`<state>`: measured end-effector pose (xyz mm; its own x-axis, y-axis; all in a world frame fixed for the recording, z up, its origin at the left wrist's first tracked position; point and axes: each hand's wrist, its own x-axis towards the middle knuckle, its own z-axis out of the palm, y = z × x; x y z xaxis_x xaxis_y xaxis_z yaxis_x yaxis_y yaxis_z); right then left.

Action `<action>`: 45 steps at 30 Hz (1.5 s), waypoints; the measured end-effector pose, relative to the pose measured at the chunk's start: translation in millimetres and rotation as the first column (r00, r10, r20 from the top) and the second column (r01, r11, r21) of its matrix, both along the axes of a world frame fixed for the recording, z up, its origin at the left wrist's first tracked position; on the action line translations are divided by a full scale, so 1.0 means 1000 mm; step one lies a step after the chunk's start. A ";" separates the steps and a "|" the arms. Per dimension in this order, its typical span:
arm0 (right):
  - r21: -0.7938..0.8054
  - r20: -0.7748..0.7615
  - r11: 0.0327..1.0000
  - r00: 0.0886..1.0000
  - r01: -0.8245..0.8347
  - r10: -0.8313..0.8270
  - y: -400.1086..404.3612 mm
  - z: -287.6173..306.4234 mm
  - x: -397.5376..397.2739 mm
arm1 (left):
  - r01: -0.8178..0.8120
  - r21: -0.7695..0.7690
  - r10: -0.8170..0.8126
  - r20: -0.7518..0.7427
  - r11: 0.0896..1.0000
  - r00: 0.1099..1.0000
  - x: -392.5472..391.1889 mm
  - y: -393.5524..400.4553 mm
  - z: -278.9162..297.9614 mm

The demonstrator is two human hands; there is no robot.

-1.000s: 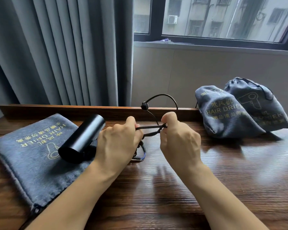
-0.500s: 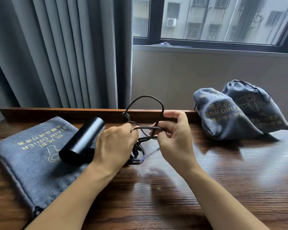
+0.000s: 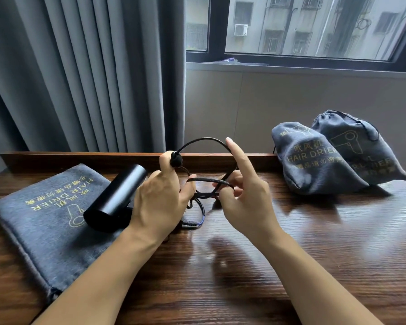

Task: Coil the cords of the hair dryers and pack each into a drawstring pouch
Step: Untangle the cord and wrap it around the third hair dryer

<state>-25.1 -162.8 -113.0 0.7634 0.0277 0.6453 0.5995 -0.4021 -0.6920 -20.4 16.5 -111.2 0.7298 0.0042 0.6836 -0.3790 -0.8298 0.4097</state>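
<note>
Cord [image 3: 203,140] being held between both hands above the wooden table [image 3: 314,242], arching up in a dark loop. Left hand [image 3: 159,202] gripping gathered strands of it, fingers curled, thumb raised against the small round black bead [image 3: 176,160] on the loop. Right hand [image 3: 244,202] pinching the crossing strands just beside the left hand's grip, index finger lifted straight and hooking the loop's far side from within. Hanging below the grip toward the table, more of the cord, ending in a small connector piece [image 3: 189,224] with a blue strand beside it. Lying just beyond the left hand, on the side away from the right, black hair dryer [image 3: 117,195], its barrel resting across the edge of a flat grey drawstring pouch [image 3: 45,221] printed with gold lettering. Sitting well apart from the grip, out past the right hand, two filled grey pouches [image 3: 314,160], touching each other, the farther one [image 3: 361,148] cinched at its top. Hanging behind the table, grey curtain [image 3: 80,73], and beside it a window [image 3: 302,26].
</note>
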 end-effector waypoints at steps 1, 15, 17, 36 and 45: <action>-0.021 0.021 0.999 0.999 0.029 -0.028 -0.002 -0.001 0.002 | 0.006 0.005 -0.006 0.005 1.000 1.000 -0.001 -0.001 0.001; 0.036 -0.171 0.951 0.936 -0.307 0.308 -0.003 0.006 -0.001 | 0.082 0.212 -0.059 -0.113 0.974 0.992 0.003 0.010 0.006; -0.002 -0.182 0.940 0.925 -0.341 0.335 -0.009 0.008 0.000 | 0.114 0.233 -0.086 -0.127 0.966 0.988 0.003 0.011 0.005; 0.553 -0.511 0.799 0.661 -0.235 0.549 -0.010 0.022 0.000 | 0.030 0.367 -0.082 0.129 0.930 0.988 0.006 0.003 -0.004; 0.547 -0.364 0.757 0.714 -0.356 0.598 -0.021 0.027 -0.003 | 0.109 0.178 -0.120 0.054 0.978 0.991 0.007 0.012 0.003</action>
